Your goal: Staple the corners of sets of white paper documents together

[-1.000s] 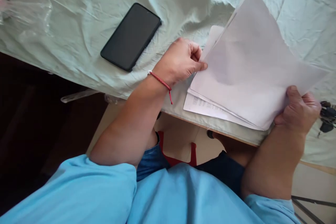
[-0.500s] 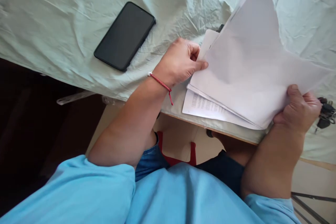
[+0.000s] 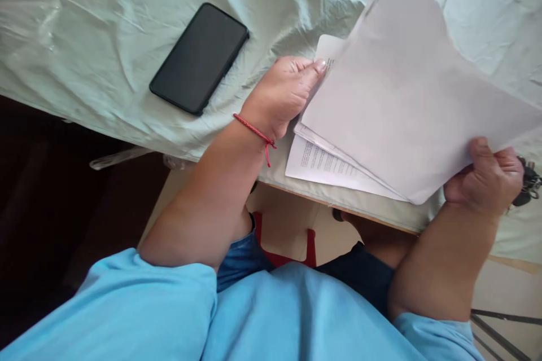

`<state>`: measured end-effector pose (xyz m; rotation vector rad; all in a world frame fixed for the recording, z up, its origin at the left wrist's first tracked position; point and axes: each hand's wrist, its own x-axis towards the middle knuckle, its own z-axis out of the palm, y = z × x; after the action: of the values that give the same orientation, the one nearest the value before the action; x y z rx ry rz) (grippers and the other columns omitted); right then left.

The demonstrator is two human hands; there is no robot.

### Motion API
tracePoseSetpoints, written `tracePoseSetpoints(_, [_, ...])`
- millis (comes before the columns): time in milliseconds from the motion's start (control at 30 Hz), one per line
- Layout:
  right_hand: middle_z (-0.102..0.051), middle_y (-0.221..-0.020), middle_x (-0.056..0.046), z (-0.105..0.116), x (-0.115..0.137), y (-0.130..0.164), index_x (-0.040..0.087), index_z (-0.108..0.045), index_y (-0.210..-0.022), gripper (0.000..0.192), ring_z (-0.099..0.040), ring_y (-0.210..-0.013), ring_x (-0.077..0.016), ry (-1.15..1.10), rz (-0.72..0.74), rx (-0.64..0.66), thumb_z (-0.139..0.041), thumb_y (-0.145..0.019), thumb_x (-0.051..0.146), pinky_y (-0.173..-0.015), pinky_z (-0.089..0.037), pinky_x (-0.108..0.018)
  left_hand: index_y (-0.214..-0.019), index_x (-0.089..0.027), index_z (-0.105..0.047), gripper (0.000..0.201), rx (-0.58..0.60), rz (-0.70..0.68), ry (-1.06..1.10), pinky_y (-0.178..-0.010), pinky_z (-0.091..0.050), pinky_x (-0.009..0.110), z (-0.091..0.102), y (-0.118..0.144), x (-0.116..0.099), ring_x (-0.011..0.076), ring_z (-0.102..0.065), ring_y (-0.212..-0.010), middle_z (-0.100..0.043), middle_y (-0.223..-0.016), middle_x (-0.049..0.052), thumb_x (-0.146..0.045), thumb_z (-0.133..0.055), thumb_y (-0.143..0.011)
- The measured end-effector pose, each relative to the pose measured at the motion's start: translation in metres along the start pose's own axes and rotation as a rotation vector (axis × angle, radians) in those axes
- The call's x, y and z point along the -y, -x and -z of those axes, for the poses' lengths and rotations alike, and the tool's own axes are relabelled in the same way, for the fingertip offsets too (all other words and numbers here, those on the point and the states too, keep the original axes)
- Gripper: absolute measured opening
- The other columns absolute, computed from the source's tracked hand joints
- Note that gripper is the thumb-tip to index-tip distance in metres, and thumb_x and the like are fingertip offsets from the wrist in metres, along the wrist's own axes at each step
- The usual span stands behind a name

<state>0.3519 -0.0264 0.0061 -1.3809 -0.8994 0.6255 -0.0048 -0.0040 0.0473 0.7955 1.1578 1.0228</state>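
Note:
A stack of white paper sheets (image 3: 393,84) lies slanted over the near edge of the cloth-covered table, its top sheet blank and bent upward toward the right. Beneath it a printed sheet (image 3: 326,163) sticks out at the near side, with small lines of text. My left hand (image 3: 283,90), a red cord bracelet at its wrist, is closed at the left edge of the papers, thumb and fingers pinching a lower sheet. My right hand (image 3: 486,177) grips the right edge of the upper sheets, thumb on top; its fingers are partly hidden under the paper.
A black phone (image 3: 199,59) lies face up to the left of my left hand. Dark keys (image 3: 527,183) lie just beyond my right hand. The pale green tablecloth (image 3: 127,22) is wrinkled. Clear plastic (image 3: 118,158) hangs at the table's left edge. A red stool part (image 3: 311,245) shows below.
My left thumb has moved from the top sheet up to the lower sheet's edge. The papers have shifted slightly left and away from me. My right hand has moved a little to the right.

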Motion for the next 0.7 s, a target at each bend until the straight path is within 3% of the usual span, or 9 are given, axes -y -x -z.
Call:
tracePoseSetpoints(133, [-0.07,-0.084,0.001,0.005,-0.005,-0.004,0.017,-0.068,-0.073,0.026,-0.064,-0.083,-0.0111,0.043,0.047,-0.015,-0.089,-0.063,0.028,-0.111,-0.062,-0.035,-0.081,-0.016,-0.079,0.047,-0.016,0.025,-0.02,-0.09,-0.061,0.031,0.003,0.001,0.0,0.0192,-0.082,-0.096,-0.08,-0.084,0.004,-0.017,-0.05,-0.118])
tracePoseSetpoints(267, [-0.063,-0.077,0.002,0.006,-0.007,-0.006,0.018,-0.065,-0.068,0.026,-0.06,-0.08,-0.0114,0.031,0.088,-0.047,-0.089,-0.061,0.027,-0.11,-0.061,-0.037,-0.088,-0.015,-0.078,0.041,-0.005,0.035,0.017,-0.09,-0.061,0.026,0.005,0.003,0.0,0.0174,-0.082,-0.1,-0.08,-0.083,0.002,-0.015,-0.049,-0.118])
tracePoseSetpoints(500, [-0.069,-0.093,0.0,0.005,0.001,-0.007,0.02,-0.079,-0.084,0.026,-0.067,-0.099,-0.0181,-0.006,0.149,-0.062,-0.088,-0.063,0.031,-0.13,-0.053,-0.046,-0.092,-0.016,-0.078,0.042,-0.034,0.034,0.056,-0.092,-0.058,0.028,0.004,0.004,-0.001,0.0179,-0.081,-0.104,-0.079,-0.084,0.002,-0.014,-0.046,-0.119])
tracePoseSetpoints(700, [-0.068,-0.093,-0.002,0.006,0.006,-0.005,0.02,-0.078,-0.084,0.033,-0.068,-0.107,-0.0222,0.051,0.193,-0.042,-0.092,-0.062,0.041,-0.134,-0.05,-0.05,-0.085,-0.016,-0.073,0.043,-0.028,0.03,0.194,-0.086,-0.06,0.031,0.0,0.005,0.0,0.0166,-0.078,-0.086,-0.078,-0.078,0.002,-0.017,-0.049,-0.12])
